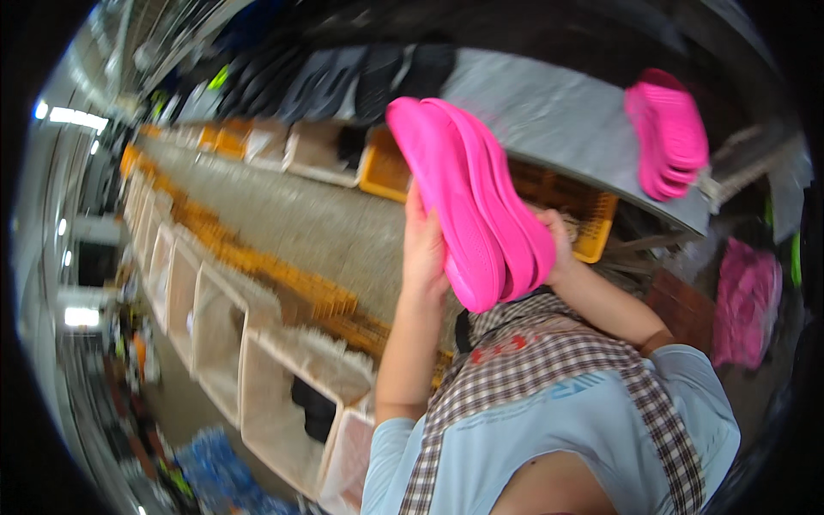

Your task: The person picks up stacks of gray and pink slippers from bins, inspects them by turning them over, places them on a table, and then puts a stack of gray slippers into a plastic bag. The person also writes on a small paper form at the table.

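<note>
A small stack of bright pink foam shoe soles [468, 202] is held up in front of my chest, tilted, with several curved edges showing. My left hand [423, 245] grips its left side, the fingers partly hidden behind the foam. At the lower right end, my right hand [560, 245] is closed on the same stack; its fingers are mostly out of sight. Another pile of pink soles [668, 137] lies at the right end of the grey table [549, 94], apart from both hands.
Dark soles [378, 81] line the table farther left. Yellow crates [386, 163] sit beneath it. Across the aisle runs a row of cream bins [287, 412], one with black pieces inside, beside more yellow crates [283, 279]. A pink bag [747, 305] rests at the right.
</note>
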Demonstrator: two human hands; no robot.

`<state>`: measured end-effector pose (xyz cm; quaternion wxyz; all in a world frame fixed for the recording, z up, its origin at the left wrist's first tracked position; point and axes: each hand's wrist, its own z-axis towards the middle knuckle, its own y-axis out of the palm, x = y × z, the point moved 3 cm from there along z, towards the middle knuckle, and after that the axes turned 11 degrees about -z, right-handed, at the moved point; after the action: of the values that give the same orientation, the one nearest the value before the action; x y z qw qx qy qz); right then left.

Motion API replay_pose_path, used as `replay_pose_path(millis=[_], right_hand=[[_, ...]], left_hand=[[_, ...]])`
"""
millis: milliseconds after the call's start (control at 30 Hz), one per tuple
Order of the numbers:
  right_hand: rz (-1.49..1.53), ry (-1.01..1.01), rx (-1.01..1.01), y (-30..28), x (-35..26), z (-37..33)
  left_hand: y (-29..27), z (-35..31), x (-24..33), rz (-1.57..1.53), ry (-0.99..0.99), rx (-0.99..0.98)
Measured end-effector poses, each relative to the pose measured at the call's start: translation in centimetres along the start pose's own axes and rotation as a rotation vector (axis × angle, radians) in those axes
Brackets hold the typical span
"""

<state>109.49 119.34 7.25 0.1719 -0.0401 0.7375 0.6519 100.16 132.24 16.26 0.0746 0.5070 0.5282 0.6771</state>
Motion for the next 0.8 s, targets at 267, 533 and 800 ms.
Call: replay_pose_path(millis=[267,533,800], right_hand=[[0.080,-0.241,0.296,-2.7,-6.0,-4.8],[-0.081,-0.208,0.176,-4.9,-11.7,-9.2],[0.031,-0.340,0.404,-4.6,-13.9,-8.4]], left_hand=[[5.9,5.7,-7.4,-0.037,-0.440,-0.241],[9.0,12.7,-15.2,0.020,-0.659,-0.281],[11.7,15.5,-18.1,0.329,-0.704,-0.180]])
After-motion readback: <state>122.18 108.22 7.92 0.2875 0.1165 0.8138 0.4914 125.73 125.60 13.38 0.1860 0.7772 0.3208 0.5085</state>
